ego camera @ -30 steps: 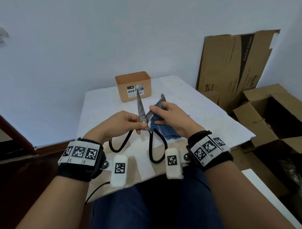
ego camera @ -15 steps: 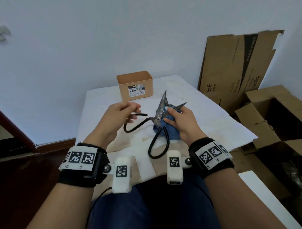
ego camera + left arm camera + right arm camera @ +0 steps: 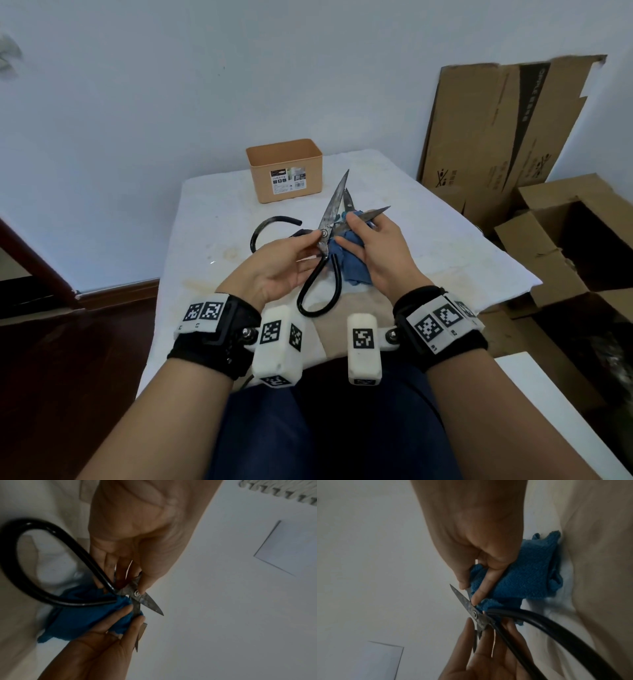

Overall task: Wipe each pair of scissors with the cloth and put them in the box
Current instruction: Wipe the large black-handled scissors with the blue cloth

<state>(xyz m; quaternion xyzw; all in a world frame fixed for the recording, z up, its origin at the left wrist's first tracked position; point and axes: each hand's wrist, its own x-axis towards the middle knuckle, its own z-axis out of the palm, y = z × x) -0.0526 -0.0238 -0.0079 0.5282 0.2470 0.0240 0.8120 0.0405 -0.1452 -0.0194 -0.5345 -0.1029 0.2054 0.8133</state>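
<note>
A big pair of scissors (image 3: 330, 209) with dull steel blades and black loop handles is held spread open above the table. My left hand (image 3: 315, 246) pinches it at the pivot, thumb on the rivet (image 3: 136, 592). My right hand (image 3: 356, 233) grips a crumpled blue cloth (image 3: 349, 267) wrapped round the right blade, whose tip pokes out past the fingers. In the wrist views the cloth (image 3: 530, 577) bunches under the palm. Another short blade tip (image 3: 348, 200) shows behind the cloth; I cannot tell what it belongs to. The tan box (image 3: 260, 181) stands open at the table's far edge.
The small table (image 3: 212, 212) has a stained white cover. A flattened cardboard sheet (image 3: 496, 137) leans on the wall at right, with an open carton (image 3: 555, 260) below it. A white surface (image 3: 548, 411) sits by my right knee.
My left hand has let go of the handle loop it held half a second ago and now pinches the pivot. The right hand still holds the cloth on the right blade.
</note>
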